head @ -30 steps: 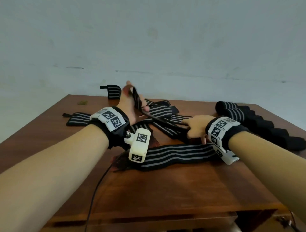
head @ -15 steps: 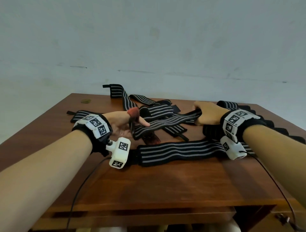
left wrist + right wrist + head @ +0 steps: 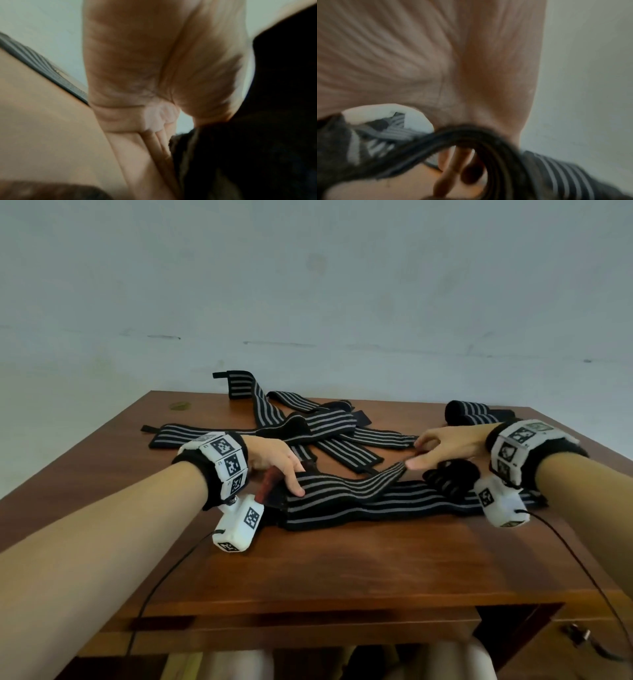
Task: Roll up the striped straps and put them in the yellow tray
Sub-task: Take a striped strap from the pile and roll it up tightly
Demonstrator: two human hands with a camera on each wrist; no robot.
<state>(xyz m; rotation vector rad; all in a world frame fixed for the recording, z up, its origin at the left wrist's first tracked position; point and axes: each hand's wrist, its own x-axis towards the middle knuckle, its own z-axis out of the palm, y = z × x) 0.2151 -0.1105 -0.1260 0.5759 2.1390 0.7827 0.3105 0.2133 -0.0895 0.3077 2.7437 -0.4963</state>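
Across the wooden table (image 3: 342, 570) most of the striped straps (image 3: 325, 422) lie loose and tangled, so the bulk of the rolling looks undone; a few dark rolled straps (image 3: 472, 412) sit at the far right edge. The strap in hand (image 3: 346, 482) is stretched flat: the left hand (image 3: 274, 460) presses its red-tabbed end with straight fingers, while the right hand (image 3: 445, 445) pinches the other end. The yellow tray shows nowhere, and both wrist views are too blurred to confirm the grips.
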